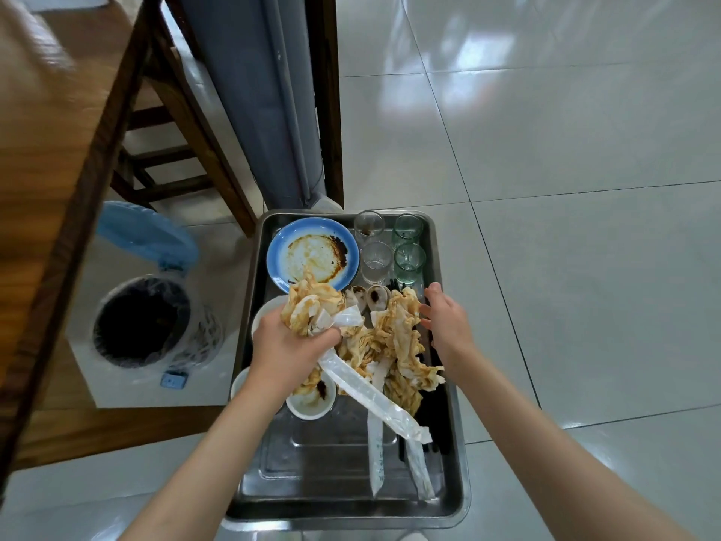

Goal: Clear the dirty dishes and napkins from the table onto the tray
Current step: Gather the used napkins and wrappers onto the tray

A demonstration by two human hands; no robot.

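A steel tray (335,497) lies below me on the floor side of the table. On it are a blue-rimmed dirty plate (312,255), several glasses (390,247), small white bowls (311,402), spoons (376,298) and a heap of stained napkins (394,353). My left hand (290,345) is shut on a bunch of stained napkins (312,310) with a clear plastic wrapper (370,392) trailing from it, held above the tray's left side. My right hand (446,318) is open, its fingers touching the right edge of the napkin heap.
The wooden table (50,158) runs along the left. An open bin with a black liner (144,322) and blue lid (144,232) stands left of the tray. A grey chair back (257,99) and chair legs lie beyond the tray. Tiled floor (565,189) spreads to the right.
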